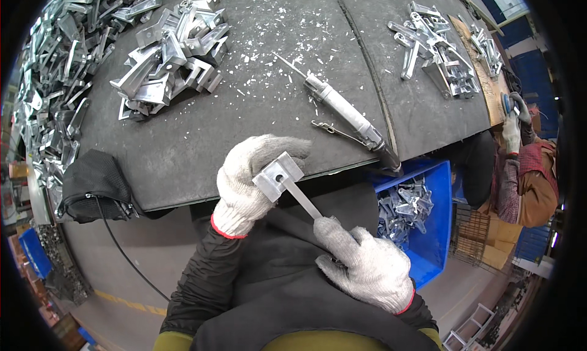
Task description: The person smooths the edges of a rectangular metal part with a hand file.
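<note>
In front of my lap, my left hand (pixel 247 180), in a white knitted glove with a red cuff edge, is closed round a silver metal bracket (pixel 270 184). Its block end, with a round hole, faces up. A flat metal strip (pixel 302 199) slants from the block to the fingertips of my right hand (pixel 367 262), gloved alike. The right fingers are bent round the strip's end, which they hide. Whether the strip belongs to the bracket or is a separate tool, I cannot tell. Beyond my hands, a pneumatic hand tool (pixel 345 109) with a thin pointed tip lies on the table.
Metal brackets lie heaped on the dark table (pixel 257 118): a near pile (pixel 171 51), a large far-left heap (pixel 67 57) and a right pile (pixel 437 48). A blue bin (pixel 437 229) holds more brackets. A black mesh bag (pixel 95 183) hangs at the left edge. A co-worker (pixel 529 173) works at right.
</note>
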A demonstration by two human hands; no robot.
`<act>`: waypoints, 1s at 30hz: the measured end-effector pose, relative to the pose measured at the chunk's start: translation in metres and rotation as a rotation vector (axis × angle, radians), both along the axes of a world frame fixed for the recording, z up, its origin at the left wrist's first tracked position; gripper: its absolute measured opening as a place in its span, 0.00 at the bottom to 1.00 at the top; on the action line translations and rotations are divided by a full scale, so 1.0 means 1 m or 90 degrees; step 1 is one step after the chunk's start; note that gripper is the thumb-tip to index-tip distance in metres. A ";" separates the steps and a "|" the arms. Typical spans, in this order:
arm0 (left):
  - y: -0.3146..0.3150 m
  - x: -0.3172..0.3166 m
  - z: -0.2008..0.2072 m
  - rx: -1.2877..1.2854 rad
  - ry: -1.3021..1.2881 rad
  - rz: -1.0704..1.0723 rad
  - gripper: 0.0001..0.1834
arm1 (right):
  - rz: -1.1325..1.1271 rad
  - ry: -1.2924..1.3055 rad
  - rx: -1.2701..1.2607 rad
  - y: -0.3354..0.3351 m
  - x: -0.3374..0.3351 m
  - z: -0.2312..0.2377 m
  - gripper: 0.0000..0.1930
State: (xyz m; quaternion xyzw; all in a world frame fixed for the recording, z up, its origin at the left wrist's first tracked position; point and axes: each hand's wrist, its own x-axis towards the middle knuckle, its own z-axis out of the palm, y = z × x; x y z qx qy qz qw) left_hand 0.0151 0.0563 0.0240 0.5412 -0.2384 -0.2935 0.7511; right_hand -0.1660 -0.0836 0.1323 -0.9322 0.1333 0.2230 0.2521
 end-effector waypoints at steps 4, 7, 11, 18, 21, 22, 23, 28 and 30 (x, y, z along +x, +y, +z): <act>0.003 -0.003 -0.016 -0.075 0.090 0.048 0.20 | 0.000 0.025 0.040 -0.002 0.003 0.005 0.32; 0.004 0.000 -0.013 -0.032 0.042 0.021 0.21 | -0.007 0.031 0.053 -0.005 0.000 0.002 0.33; 0.004 -0.008 -0.025 -0.140 0.159 0.069 0.23 | -0.018 0.048 0.093 -0.006 0.001 0.002 0.34; 0.005 -0.001 -0.024 -0.069 0.054 0.003 0.27 | -0.012 0.097 0.108 -0.010 0.004 -0.001 0.36; 0.004 -0.004 -0.022 -0.075 0.096 0.053 0.25 | -0.024 0.034 0.268 -0.018 -0.003 -0.011 0.39; 0.004 -0.003 -0.018 -0.069 0.112 0.045 0.25 | -0.057 0.021 0.323 -0.020 -0.002 -0.012 0.40; 0.004 -0.003 -0.015 -0.063 0.128 0.037 0.25 | -0.090 0.007 0.378 -0.022 0.000 -0.013 0.41; 0.003 -0.003 -0.027 -0.167 0.106 0.005 0.25 | -0.150 0.070 0.594 -0.023 0.002 -0.013 0.46; 0.007 -0.006 -0.039 -0.210 0.188 0.030 0.25 | -0.133 0.062 0.598 -0.025 -0.001 -0.016 0.46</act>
